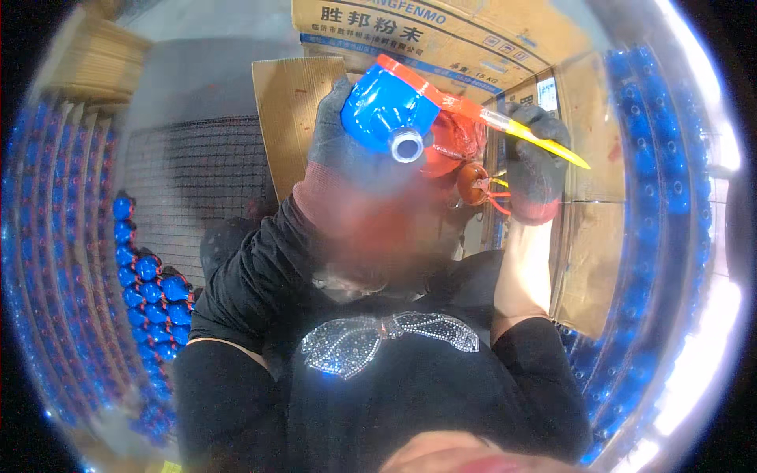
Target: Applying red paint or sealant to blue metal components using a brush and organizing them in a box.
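My left hand (333,146), in a dark grey glove, is closed around a glossy blue rounded part (378,110). The part has a short neck with a grey-ringed round opening, and a red band runs along its upper rim. In my gloved right hand (538,146) is a paintbrush (544,142) with a yellow handle and a silvery ferrule. Its red end reaches toward the red band; whether it touches I cannot tell. Just below the brush, a red-coated container (453,146) is partly hidden behind the blue part.
A round brownish-orange pot (473,185) with yellow and orange sticks sits beside my right wrist. Large cardboard boxes (441,39) stand ahead. Several blue parts (154,292) lie in rows at left, with more stacked in layers (646,150) at right.
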`<state>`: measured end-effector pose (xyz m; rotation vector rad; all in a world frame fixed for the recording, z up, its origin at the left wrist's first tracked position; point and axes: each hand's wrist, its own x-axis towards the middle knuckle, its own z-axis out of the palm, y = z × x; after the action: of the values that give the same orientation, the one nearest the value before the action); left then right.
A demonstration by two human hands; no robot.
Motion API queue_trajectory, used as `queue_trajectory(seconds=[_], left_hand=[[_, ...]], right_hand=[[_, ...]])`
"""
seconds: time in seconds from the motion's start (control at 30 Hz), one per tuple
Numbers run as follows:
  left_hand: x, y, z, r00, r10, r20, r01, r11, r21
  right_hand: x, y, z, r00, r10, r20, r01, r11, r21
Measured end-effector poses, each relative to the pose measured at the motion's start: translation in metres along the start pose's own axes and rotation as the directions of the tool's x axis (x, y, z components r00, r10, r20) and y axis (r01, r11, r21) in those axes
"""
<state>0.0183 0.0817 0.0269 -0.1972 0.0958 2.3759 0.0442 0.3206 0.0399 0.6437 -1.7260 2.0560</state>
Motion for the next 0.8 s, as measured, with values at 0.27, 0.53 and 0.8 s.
queue_trajectory(seconds=[0.27, 0.53, 0.8], left_hand=[[-0.015, -0.012, 0.032, 0.99, -0.086, 0.111, 0.087, 0.996, -0.008], [-0.004, -0.019, -0.016, 0.706, 0.372, 0.603, -0.347, -0.561, 0.752], [0.003, -0.008, -0.027, 0.654, -0.09, 0.751, -0.443, -0.85, 0.284]], right_hand=[[-0.008, 0.042, -0.02, 0.984, 0.15, -0.098, -0.139, 0.984, 0.114], [0.013, 0.004, 0.003, 0.944, 0.229, -0.239, -0.301, 0.894, -0.332], [0.011, -0.024, 0.014, 0.983, 0.158, -0.098, -0.186, 0.848, -0.497]])
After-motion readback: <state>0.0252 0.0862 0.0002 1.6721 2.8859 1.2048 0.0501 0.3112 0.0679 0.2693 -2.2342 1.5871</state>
